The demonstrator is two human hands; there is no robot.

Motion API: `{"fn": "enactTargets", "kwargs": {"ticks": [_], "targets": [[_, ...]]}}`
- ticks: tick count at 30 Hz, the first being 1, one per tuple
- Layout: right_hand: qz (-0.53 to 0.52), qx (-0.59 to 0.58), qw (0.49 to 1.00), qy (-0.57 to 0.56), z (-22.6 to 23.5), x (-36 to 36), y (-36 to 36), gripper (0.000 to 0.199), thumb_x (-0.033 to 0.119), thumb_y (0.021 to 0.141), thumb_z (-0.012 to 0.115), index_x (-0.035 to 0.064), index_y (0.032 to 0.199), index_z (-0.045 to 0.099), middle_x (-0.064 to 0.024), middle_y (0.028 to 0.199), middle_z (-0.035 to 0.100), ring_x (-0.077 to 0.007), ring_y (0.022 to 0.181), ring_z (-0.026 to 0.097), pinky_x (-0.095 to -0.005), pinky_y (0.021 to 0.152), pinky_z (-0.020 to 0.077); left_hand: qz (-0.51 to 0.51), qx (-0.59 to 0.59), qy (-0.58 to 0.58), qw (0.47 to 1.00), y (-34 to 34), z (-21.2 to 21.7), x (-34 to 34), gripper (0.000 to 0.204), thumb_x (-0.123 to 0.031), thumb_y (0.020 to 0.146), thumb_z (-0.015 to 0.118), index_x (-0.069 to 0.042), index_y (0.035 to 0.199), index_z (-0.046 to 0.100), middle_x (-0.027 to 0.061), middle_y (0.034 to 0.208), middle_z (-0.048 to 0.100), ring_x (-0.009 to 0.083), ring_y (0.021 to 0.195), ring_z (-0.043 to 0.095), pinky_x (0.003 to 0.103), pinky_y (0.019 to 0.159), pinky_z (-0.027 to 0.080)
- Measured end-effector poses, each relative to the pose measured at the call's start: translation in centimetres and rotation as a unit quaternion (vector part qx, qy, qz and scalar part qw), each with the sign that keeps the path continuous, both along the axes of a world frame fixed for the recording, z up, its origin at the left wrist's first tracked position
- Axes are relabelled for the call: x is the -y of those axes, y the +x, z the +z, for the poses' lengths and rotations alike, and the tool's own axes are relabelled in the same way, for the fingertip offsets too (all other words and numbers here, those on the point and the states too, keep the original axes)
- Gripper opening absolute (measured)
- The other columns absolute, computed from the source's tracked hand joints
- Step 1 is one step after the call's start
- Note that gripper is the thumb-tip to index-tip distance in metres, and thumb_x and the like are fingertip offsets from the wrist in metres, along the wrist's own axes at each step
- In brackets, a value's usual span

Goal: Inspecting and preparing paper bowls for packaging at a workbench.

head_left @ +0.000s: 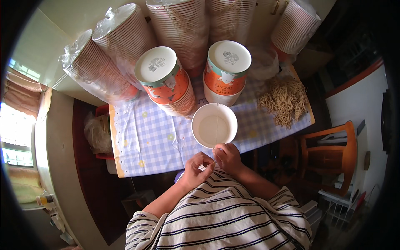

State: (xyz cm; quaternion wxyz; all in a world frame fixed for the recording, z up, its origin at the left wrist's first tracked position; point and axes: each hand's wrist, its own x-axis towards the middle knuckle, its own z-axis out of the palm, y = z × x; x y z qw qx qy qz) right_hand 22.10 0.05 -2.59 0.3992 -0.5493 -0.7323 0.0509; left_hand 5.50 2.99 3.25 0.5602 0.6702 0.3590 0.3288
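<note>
Your left hand (pixel 196 166) and right hand (pixel 227 156) meet at the table's (pixel 137 141) near edge, both pinching a thin string (pixel 217 125) that runs up across the open white cup (pixel 214 125). Two upturned orange cups (pixel 166 79) stand behind, noodles (pixel 285 100) to the right.

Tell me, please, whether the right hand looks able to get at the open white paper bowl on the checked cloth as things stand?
Probably yes. The right hand is at the near rim of the white paper bowl, with nothing between them. It does pinch a thin string, as does the left hand.
</note>
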Motion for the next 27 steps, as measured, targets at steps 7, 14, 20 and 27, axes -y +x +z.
{"fn": "enactTargets", "kwargs": {"ticks": [7,14,20,27], "targets": [[0.004,-0.026,0.999,-0.036,0.8,-0.4,0.2,0.019,0.005,0.07,0.063,0.0083,0.087,0.055,-0.0076,0.085,0.054,-0.0269,0.071,0.056,-0.038,0.058,0.044,-0.109,-0.037,0.136,0.984,0.7,0.4,-1.3,0.017,0.001,0.072,0.065,-0.005,0.087,0.065,0.0071,0.083,0.061,0.0225,0.077,0.058,0.032,0.072,0.045],[0.232,-0.525,0.719,-0.393,3.8,-1.5,3.9,0.031,0.005,0.07,0.055,0.0019,0.101,0.061,-0.0053,0.107,0.059,-0.0128,0.091,0.053,-0.0245,0.08,0.039,-0.065,-0.123,0.284,0.949,-0.3,0.1,-3.0,0.024,-0.001,0.062,0.064,-0.009,0.084,0.064,0.0061,0.087,0.06,0.0236,0.083,0.056,0.036,0.077,0.042],[0.186,-0.645,0.692,-0.266,3.8,-1.7,5.2,0.015,0.016,0.082,0.058,0.0022,0.087,0.062,-0.0094,0.088,0.061,-0.0152,0.084,0.053,-0.0275,0.081,0.0385,-0.05,-0.213,0.375,0.901,0.4,-2.3,-4.9,0.029,-0.003,0.065,0.063,-0.009,0.093,0.062,0.0045,0.092,0.061,0.0243,0.095,0.055,0.041,0.088,0.039],[-0.067,-0.753,0.619,-0.212,1.1,-3.2,7.9,0.012,0.02,0.088,0.06,0.0075,0.088,0.06,0.0051,0.055,0.043,-0.0039,0.047,0.036,-0.0216,0.052,0.0324,-0.072,-0.197,0.405,0.89,0.3,-3.0,-4.5,0.025,-0.002,0.068,0.062,-0.009,0.092,0.064,0.003,0.085,0.062,0.0206,0.083,0.059,0.038,0.081,0.041]]}}
